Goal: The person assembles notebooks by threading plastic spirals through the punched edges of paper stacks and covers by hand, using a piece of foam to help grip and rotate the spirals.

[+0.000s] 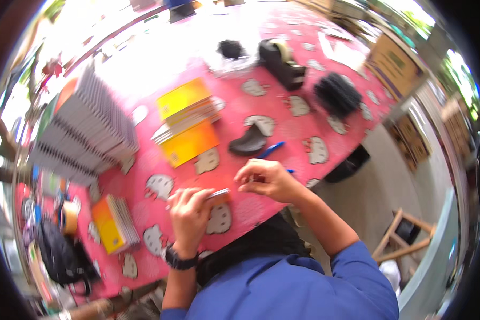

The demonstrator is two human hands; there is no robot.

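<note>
My left hand [189, 210], with a dark watch on its wrist, is closed on a small orange notebook [220, 198] at the table's near edge. A pale edge of the notebook shows past my fingers. Just to the right, my right hand [266, 180] hovers with thumb and fingers curled together. Whatever it may pinch is too small and blurred to name. Beyond my hands lie a blue pen [271, 150] and a dark grey curved object [249, 142]. A stack of yellow-orange notebooks [189, 144] rests farther off, left of the curved object.
Tall stacks of spiral-bound notebooks [90, 125] stand at the left. A smaller yellow notebook pile [112, 224], a tape roll [69, 217] and a black bag [61, 250] sit nearer. Toward the back right are a tape dispenser [281, 65], a black ridged bundle [337, 95] and a cardboard box [394, 65].
</note>
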